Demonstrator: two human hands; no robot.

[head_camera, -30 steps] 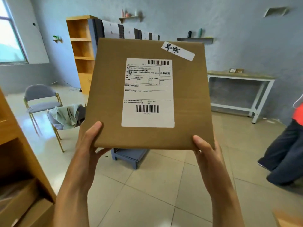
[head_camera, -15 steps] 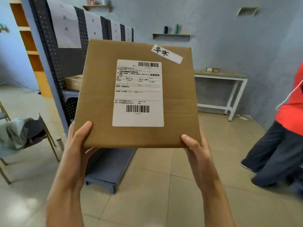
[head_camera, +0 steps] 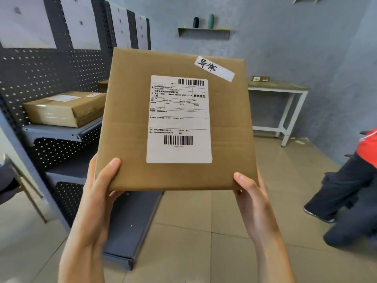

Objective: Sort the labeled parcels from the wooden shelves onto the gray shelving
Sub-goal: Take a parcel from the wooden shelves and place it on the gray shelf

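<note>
Now | parcel (head_camera: 175, 119) upright, label facing back | left hand (head_camera: 100, 180) and right hand (head_camera: 251, 190) each pinch a bottom corner — thumbs in front | gray shelving (head_camera: 61, 131) lies to the left, nearer the left hand — its shelf already holds a box (head_camera: 65, 108)

The gray shelving (head_camera: 61, 131) stands on the tiled floor (head_camera: 183, 252) at the left, its pegboard back rising behind three shelves. On the upper shelf a taped cardboard box (head_camera: 65, 108) lies flat near the front edge, with a second box (head_camera: 103, 83) just showing further along the same shelf. At the far wall a white-legged table (head_camera: 279, 88) stands on the floor with a small flat thing (head_camera: 261, 79) at its back edge.
</note>
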